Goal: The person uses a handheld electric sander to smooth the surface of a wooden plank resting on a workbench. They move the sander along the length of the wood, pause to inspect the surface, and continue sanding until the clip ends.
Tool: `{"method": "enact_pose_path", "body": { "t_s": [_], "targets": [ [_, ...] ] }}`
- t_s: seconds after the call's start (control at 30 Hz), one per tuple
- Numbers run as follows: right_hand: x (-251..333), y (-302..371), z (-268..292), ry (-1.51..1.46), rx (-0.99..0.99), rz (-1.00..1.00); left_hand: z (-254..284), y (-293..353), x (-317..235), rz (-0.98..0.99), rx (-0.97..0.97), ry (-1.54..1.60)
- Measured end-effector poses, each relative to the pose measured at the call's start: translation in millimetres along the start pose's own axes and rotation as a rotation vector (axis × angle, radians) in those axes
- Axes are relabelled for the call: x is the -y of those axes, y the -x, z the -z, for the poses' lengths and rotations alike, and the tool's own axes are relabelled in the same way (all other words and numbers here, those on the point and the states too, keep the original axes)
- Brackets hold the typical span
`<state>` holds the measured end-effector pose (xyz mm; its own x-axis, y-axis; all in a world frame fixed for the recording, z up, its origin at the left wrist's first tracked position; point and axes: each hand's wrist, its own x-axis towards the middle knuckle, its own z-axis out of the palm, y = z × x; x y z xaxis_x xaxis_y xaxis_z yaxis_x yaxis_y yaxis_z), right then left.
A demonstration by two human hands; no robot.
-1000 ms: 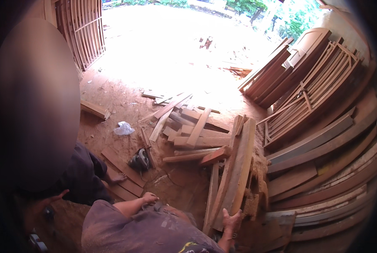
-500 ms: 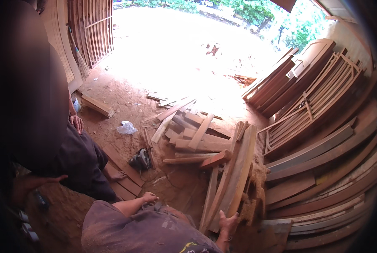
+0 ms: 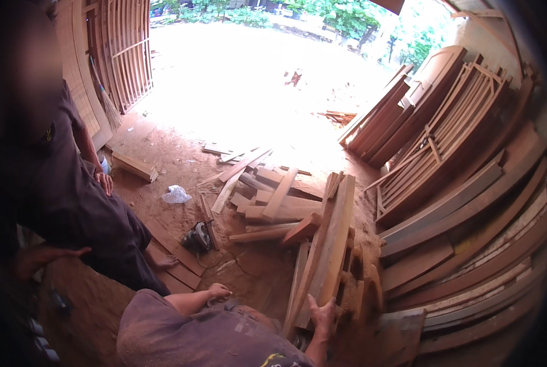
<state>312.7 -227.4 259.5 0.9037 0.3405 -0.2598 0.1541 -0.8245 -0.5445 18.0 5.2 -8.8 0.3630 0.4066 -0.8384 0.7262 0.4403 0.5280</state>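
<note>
My right hand (image 3: 322,312) grips the near end of a long, light-brown wooden plank (image 3: 336,244), with the thumb on its upper face and the other fingers partly hidden at its edge. That plank leans lengthwise against a narrower reddish plank (image 3: 313,269). In front of my body, my left hand (image 3: 219,290) is closed with its fingers loosely curled. Nothing shows in it. A short reddish wooden block (image 3: 302,229) lies just left of the long planks.
Loose boards (image 3: 279,205) are heaped ahead. A dark power tool (image 3: 197,237) and a plastic bag (image 3: 176,194) lie on the dirt floor. At left stands another person (image 3: 72,202), a hand on the thigh. Stacked timber (image 3: 457,226) and a slatted frame (image 3: 447,134) line the right side.
The view has turned slightly, so most things sit a little further left. The other person now stands more upright. My right hand stays on the plank's near end.
</note>
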Motion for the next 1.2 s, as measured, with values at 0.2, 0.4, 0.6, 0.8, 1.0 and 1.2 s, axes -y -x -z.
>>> {"method": "enact_pose_path", "body": {
  "t_s": [0.2,0.4,0.6,0.8,1.0,1.2],
  "targets": [
    [-22.5,-10.2,-28.6,-0.011,-0.111,0.043,-6.5,5.3,10.5,-0.084,0.019,-0.181],
    [-28.2,-12.9,-39.8,0.015,-0.166,0.043,-5.0,17.6,13.8,-0.136,0.021,-0.235],
    [1.2,0.8,-11.6,-0.061,-0.131,0.055,3.7,9.8,29.2,-0.167,0.096,-0.404],
    [-19.4,-9.5,-25.0,-0.045,-0.223,0.117,-1.5,-4.6,2.2,-0.239,0.124,-0.374],
    [-13.9,-10.3,-24.1,0.002,-0.197,0.091,-33.5,4.5,-30.0,-0.335,0.231,-0.333],
    [-29.5,-14.0,-31.2,0.012,-0.214,0.104,-106.5,82.0,-133.3,-0.314,0.539,-0.300]
  ]
}}
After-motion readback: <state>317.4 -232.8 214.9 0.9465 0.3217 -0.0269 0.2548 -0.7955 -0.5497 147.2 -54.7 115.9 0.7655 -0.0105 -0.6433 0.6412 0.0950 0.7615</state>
